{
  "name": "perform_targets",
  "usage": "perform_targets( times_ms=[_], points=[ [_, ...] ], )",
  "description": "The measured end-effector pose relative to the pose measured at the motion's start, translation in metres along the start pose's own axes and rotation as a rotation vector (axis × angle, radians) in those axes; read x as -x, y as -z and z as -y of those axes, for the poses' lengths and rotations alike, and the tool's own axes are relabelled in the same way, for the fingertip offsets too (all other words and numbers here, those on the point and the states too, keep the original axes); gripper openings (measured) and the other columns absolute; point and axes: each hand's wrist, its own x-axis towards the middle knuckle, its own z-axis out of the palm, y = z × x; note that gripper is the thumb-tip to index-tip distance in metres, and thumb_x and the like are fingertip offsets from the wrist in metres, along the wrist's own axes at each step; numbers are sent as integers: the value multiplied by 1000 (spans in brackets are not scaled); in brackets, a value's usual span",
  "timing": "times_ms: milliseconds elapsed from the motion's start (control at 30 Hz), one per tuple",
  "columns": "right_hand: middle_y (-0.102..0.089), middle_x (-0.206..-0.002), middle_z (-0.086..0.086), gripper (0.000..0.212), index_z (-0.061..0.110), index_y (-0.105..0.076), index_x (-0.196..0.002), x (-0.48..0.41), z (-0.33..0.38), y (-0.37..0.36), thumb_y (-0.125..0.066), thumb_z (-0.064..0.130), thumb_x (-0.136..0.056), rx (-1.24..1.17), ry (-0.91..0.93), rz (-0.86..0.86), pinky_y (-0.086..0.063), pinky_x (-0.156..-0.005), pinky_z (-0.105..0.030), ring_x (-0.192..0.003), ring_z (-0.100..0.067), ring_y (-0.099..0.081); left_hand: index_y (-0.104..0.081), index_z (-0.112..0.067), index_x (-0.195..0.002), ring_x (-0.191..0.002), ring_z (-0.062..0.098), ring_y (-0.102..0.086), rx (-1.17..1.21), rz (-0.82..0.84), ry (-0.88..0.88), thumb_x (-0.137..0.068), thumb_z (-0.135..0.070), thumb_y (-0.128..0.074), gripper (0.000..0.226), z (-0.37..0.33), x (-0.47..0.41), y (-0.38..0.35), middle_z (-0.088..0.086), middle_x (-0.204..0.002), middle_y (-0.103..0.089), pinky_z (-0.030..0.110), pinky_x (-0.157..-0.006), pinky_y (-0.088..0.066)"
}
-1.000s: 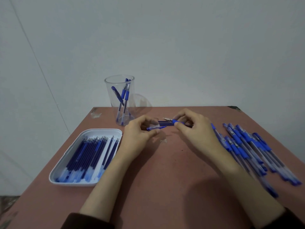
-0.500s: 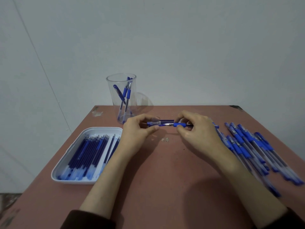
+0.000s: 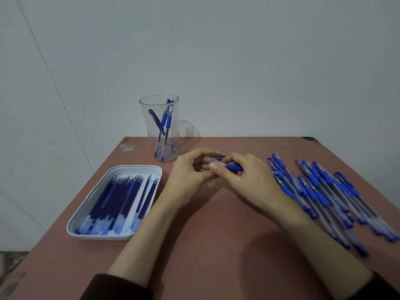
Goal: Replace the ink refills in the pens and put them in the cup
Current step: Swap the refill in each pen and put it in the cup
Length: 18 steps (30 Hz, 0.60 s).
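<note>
Over the middle of the table my left hand (image 3: pixel 190 172) and my right hand (image 3: pixel 249 176) meet, fingers curled around one blue pen (image 3: pixel 232 167). The pen's blue grip section shows by my right thumb; its tip end is pinched between the fingertips of both hands. A dark blue piece (image 3: pixel 217 157) peeks out behind my fingers. A clear plastic cup (image 3: pixel 161 128) stands at the back left with three blue pens in it. Several blue pens (image 3: pixel 324 191) lie spread on the right. A white tray (image 3: pixel 86 204) on the left holds several blue refills (image 3: pixel 121 198).
The reddish table (image 3: pixel 205 245) ends at a grey wall behind the cup. Its left edge runs just beside the tray, with floor visible below at the lower left. A small speck (image 3: pixel 211 184) lies on the table under my hands.
My hands have drawn closer together along the pen, so less of its barrel shows between them. The view has shifted slightly.
</note>
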Motion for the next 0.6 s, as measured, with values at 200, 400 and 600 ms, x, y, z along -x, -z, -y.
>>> perform_targets(
  times_ms=[200, 400, 600],
  points=[
    [-56, -53, 12, 41, 25, -59, -68, 0, 2, 0, -55, 66, -74, -50, -26, -82, -31, -56, -20, -60, -2, -53, -67, -7, -101, -81, 11, -68, 51, 54, 9, -74, 10, -72, 32, -3, 3, -5, 6, -89, -73, 21, -67, -56],
    [-60, -60, 10, 31, 24, -59, -75, 0, 2, 4, -59, 54, -81, -108, -18, -162, -35, -52, -14, -60, -4, -55, -66, -15, -98, -75, 8, -65, 16, -10, 18, -71, 13, -73, 40, -4, 0, -2, 7, -91, -70, 19, -66, -55],
    [-31, -46, 6, 48, 17, -35, -54, 2, 6, 4, -52, 51, -83, -156, 1, -241, -26, -49, -25, -46, -11, -31, -67, -23, -96, -75, 14, -64, 12, -47, 23, -70, 10, -75, 42, 1, -2, 0, 9, -89, -69, 22, -67, -56]
  ],
)
